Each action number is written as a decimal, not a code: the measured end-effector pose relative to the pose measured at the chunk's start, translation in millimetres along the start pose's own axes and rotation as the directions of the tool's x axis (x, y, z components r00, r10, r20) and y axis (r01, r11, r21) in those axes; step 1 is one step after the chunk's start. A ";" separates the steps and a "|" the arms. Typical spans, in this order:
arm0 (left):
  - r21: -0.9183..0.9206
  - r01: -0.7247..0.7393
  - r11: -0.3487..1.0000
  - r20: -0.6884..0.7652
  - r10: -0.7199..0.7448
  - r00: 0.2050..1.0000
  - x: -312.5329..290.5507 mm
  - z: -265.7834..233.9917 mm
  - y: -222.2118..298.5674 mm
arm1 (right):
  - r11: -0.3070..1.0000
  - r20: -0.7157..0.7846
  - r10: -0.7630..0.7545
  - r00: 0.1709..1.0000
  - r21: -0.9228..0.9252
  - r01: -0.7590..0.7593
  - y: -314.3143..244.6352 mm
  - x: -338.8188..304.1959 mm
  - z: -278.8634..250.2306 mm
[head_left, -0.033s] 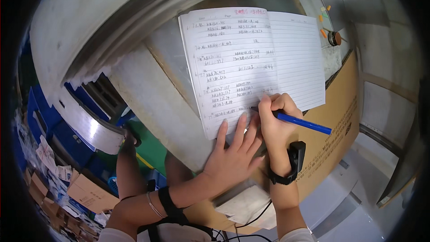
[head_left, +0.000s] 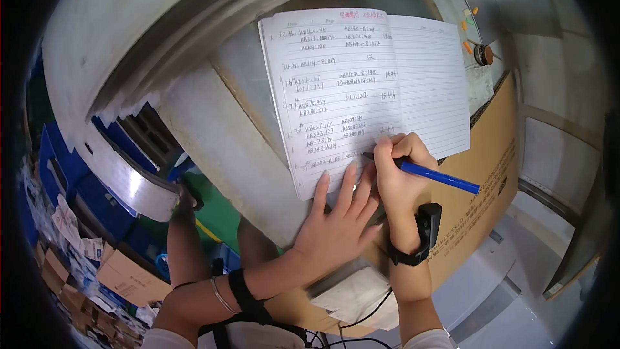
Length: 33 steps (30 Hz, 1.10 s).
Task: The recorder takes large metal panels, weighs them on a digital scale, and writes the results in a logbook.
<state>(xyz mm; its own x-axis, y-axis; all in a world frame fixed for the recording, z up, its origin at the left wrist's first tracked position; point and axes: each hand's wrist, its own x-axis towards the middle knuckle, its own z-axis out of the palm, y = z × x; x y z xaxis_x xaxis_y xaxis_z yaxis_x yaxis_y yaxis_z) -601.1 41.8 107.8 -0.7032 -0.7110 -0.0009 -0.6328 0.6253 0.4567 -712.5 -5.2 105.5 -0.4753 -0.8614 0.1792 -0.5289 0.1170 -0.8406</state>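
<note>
An open lined notebook [head_left: 434,90] lies on the work surface. Handwriting fills most of its left page, and the right page shows only printed lines. My right hand [head_left: 403,171] grips a blue pen [head_left: 445,178], its dark tip against the lower part of the left page at the end of a handwritten line. Beside it, my left hand [head_left: 339,220] rests with fingers spread, fingertips on the page's bottom edge. Nothing is held in the left hand. The lower right corner of the left page is partly hidden by my hands.
Brown cardboard [head_left: 481,200] lies under and right of the notebook. A small round brown-topped jar [head_left: 483,55] stands at the far right, near orange bits. A curved metal machine part [head_left: 139,184] is at left. Cardboard boxes [head_left: 132,278] and blue bins lie lower left.
My right hand and the pen have shifted very slightly to the right along the line. My left hand stays in place.
</note>
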 end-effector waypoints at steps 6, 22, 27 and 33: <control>-0.005 -0.006 1.000 -0.015 0.006 1.000 0.6 -0.2 -0.8 | 1.000 -0.020 -0.018 1.000 -0.014 0.017 -1.0 0.6 1.6; -0.037 -0.001 0.999 -0.049 0.000 0.999 0.0 -1.8 -1.3 | 0.995 -0.004 -0.041 0.999 -0.095 0.040 -3.6 -1.3 0.3; -0.039 0.005 0.999 -0.032 -0.006 0.999 -0.1 -1.0 -0.9 | 1.000 -0.039 0.006 0.999 -0.027 -0.007 0.2 -2.2 1.3; -0.029 0.003 1.000 -0.031 -0.004 0.999 0.3 -1.3 -0.3 | 0.996 -0.056 -0.013 0.998 -0.091 0.007 0.2 -1.5 0.1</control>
<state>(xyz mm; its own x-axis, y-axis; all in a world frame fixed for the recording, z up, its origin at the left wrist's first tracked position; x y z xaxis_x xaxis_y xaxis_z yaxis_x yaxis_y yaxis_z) -600.7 40.9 108.9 -0.6904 -0.7230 0.0254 -0.6250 0.6138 0.4823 -711.9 -3.9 105.1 -0.5070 -0.8340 0.2179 -0.5940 0.1549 -0.7894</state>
